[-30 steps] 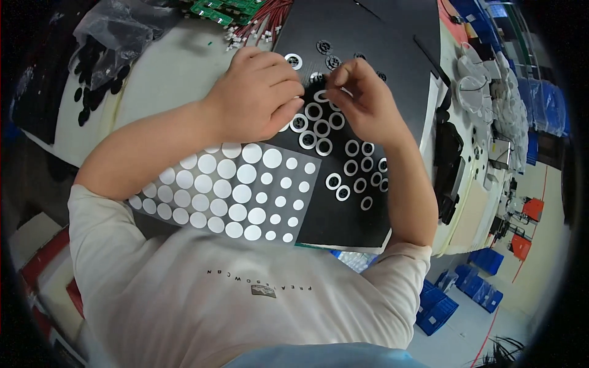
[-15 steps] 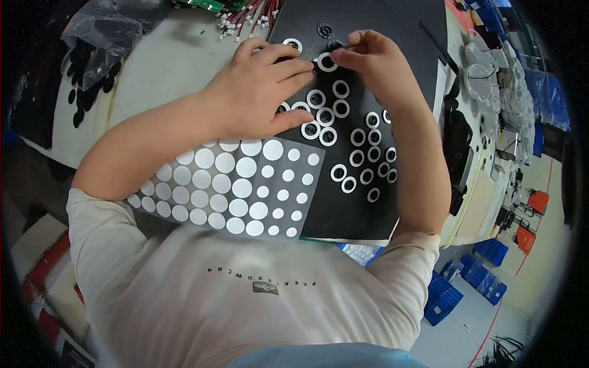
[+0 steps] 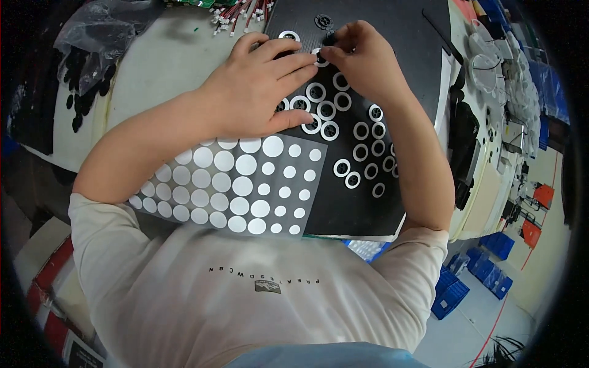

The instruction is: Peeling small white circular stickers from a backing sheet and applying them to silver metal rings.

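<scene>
Both my hands are over a black mat (image 3: 356, 214) strewn with white rings, several with black spoked centres. My left hand (image 3: 254, 89) lies with fingers stretched out, its fingertips at the edge of one white ring (image 3: 318, 58) and its thumb on another ring (image 3: 311, 124). Pinched at the first ring's far edge are the thumb and fingers of my right hand (image 3: 365, 61); a dark part by its fingertips is mostly hidden. Beyond it lies a bare black spoked disc (image 3: 324, 22). Nearest me, a translucent sheet (image 3: 302, 163) carries large and small white dots.
At the far left, clear plastic bags (image 3: 101, 37) lie beside black oval pieces (image 3: 80, 104). Red-and-white wires with connectors (image 3: 239, 15) and a green circuit board (image 3: 196, 2) are at the far edge. White round housings (image 3: 485, 64) line the right; blue crates (image 3: 451, 294) stand on the floor.
My right hand has shifted slightly away and left, its thumb still at the ring. My left hand stays spread in nearly the same place. The whole view has shifted a little.
</scene>
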Tool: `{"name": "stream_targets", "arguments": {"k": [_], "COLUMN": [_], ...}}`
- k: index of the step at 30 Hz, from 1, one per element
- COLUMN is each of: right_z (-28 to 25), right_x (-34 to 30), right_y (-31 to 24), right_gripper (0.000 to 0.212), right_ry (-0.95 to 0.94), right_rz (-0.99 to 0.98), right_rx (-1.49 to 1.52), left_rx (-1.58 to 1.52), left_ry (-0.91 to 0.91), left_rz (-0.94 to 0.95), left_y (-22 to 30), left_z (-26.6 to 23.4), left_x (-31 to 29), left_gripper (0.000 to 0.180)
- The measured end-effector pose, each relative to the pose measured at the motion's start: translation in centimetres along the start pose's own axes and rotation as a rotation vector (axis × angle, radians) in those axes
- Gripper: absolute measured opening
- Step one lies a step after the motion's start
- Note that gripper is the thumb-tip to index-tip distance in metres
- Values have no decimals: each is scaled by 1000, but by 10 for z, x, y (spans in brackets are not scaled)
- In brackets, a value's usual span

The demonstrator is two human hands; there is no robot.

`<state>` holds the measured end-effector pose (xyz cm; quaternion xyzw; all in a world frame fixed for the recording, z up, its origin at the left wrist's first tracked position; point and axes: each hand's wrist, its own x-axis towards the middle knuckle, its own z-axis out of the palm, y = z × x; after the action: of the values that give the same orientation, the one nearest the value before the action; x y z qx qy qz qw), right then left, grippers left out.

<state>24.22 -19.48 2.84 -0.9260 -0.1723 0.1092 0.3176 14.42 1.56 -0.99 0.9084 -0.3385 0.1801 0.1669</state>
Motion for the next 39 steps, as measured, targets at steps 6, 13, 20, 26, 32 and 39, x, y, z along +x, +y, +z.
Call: {"name": "stream_targets", "arguments": {"k": [6, 13, 20, 26, 32, 39], "right_z": [0, -2, -6, -12, -13, -7], "right_x": [6, 7, 10, 12, 13, 11], "right_y": [8, -5, 1, -3, -11, -6], "right_gripper": [32, 30, 31, 29, 27, 25], "right_ry": [41, -2, -77, -116, -201, -167], "right_rz": [-74, -119, -146, -69, -139, -232], "right_rx": [-98, -292, -162, -64, -192, -282], "left_rx": [3, -9, -39, -44, -29, -12], "left_ry": [-8, 15, 31, 6, 20, 8], "left_rz": [1, 2, -2, -4, -19, -16], "left_y": [-1, -2, -4, -4, -5, -3], "left_z": [0, 0, 3, 2, 5, 5], "left_x": [0, 0, 0, 1, -1, -1], "left_gripper": [60, 59, 58, 57, 57, 57]}}
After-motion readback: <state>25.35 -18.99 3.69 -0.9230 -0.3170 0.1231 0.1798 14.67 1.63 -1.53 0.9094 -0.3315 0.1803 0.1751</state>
